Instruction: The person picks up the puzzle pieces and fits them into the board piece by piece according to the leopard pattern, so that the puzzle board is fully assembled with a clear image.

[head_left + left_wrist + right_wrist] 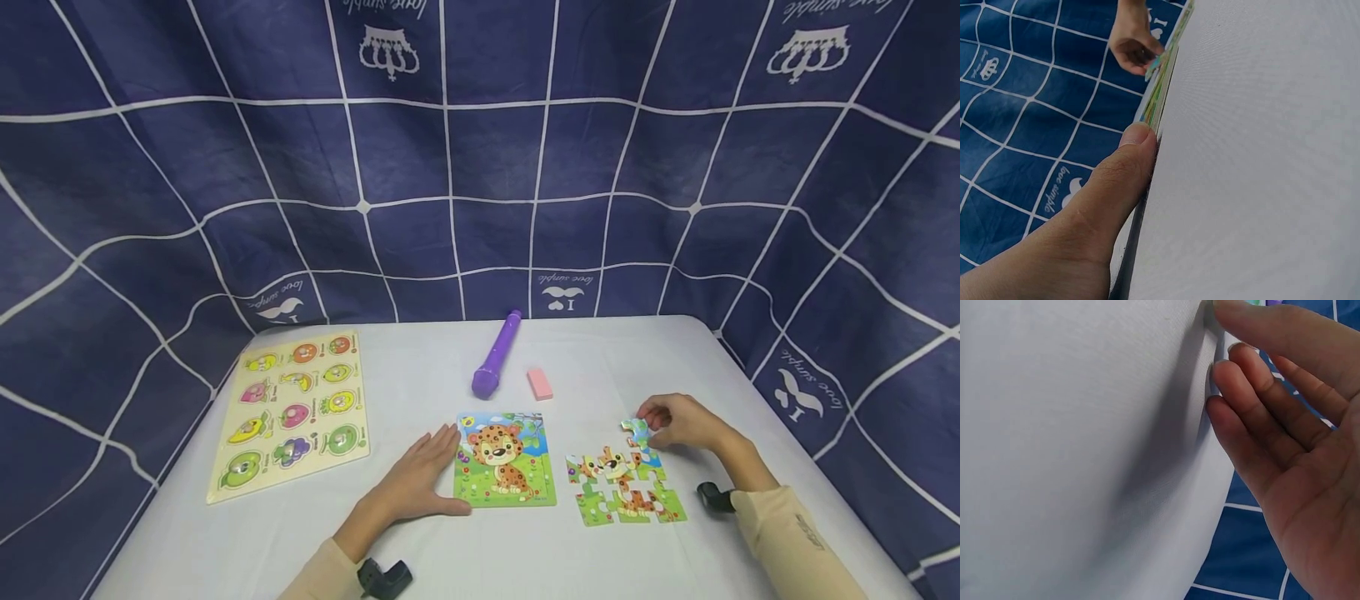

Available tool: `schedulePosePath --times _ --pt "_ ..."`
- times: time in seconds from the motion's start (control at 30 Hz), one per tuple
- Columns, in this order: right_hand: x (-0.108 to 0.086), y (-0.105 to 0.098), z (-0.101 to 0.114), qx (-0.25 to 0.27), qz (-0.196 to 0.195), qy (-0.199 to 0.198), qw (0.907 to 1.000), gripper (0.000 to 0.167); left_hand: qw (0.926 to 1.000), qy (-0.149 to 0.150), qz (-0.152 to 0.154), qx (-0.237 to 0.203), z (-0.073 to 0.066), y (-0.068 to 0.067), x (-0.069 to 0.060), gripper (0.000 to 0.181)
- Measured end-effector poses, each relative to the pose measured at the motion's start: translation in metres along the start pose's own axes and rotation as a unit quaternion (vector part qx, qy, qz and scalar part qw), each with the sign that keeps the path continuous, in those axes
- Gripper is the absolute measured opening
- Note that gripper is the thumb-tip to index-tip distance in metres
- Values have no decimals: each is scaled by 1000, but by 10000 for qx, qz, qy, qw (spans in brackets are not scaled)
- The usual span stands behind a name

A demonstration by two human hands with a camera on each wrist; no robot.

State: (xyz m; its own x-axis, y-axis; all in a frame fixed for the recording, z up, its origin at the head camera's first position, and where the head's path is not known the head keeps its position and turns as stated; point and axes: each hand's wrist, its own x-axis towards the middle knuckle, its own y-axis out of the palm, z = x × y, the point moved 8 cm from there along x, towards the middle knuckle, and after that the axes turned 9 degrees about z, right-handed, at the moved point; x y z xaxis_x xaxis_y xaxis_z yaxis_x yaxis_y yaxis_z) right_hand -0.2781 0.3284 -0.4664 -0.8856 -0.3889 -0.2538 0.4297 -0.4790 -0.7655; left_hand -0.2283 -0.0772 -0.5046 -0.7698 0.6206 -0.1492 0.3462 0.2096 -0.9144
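A cream board holds fruit shapes. The right hand pinches a blue-green jigsaw piece; the relaxed left hand touches a leopard board.

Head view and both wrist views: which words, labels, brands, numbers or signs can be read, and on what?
"love simple": blue curtain, repeated, upside down in the head view.
"I", with heart and moustache signs: same curtain.
Crown signs: same curtain.
Too small or blurred: labels on the fruit board, print on the right sleeve, badge on the leopard picture.
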Motion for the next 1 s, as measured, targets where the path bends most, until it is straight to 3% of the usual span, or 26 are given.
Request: schedulePosePath --times 0.47,0.77,1.0 --pt "-5 -2 1 -237 -69 122 9996 41 10000 -22 8 -32 2 1 0 121" --pt "-10 -12 5 -74 -278 95 9995 47 10000 -34 12 -21 1 0 1 120" --pt "-9 -8 5 -38 -218 65 9997 45 10000 4 5 -3 1 1 1 120"
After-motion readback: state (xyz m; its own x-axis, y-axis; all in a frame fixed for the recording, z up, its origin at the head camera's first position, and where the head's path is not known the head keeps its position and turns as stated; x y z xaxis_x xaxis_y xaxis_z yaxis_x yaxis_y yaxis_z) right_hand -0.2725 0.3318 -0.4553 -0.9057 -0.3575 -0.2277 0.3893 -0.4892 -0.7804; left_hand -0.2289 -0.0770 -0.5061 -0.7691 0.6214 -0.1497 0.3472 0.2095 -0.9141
